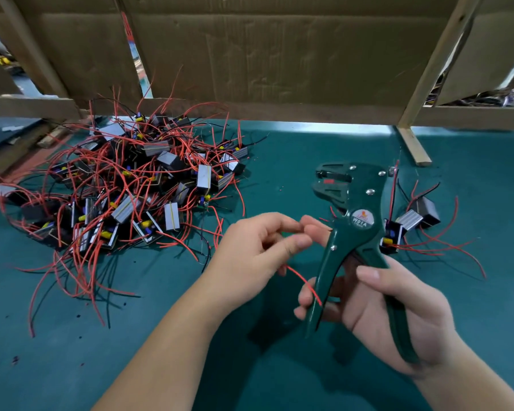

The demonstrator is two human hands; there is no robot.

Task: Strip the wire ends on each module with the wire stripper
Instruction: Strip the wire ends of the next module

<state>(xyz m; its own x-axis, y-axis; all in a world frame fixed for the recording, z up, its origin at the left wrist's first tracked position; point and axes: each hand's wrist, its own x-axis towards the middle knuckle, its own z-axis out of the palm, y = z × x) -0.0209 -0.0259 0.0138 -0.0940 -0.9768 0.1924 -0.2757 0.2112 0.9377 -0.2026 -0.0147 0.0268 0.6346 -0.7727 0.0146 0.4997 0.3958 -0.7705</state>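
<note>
My right hand (377, 304) grips the handles of the dark green wire stripper (350, 215), held upright with its jaws pointing up and left over the table. My left hand (258, 250) is just left of the tool, fingers curled, pinching a red wire (303, 281) that trails down toward my right fingers. A small black module (392, 235) with yellow and blue parts sits right behind the stripper, partly hidden by it. A big heap of modules (125, 191) with tangled red and black wires lies at the left.
A few more modules (419, 216) with loose red wires lie on the green mat (101, 351) to the right of the tool. A cardboard wall (279, 54) on a wooden frame (413, 143) closes off the back of the table.
</note>
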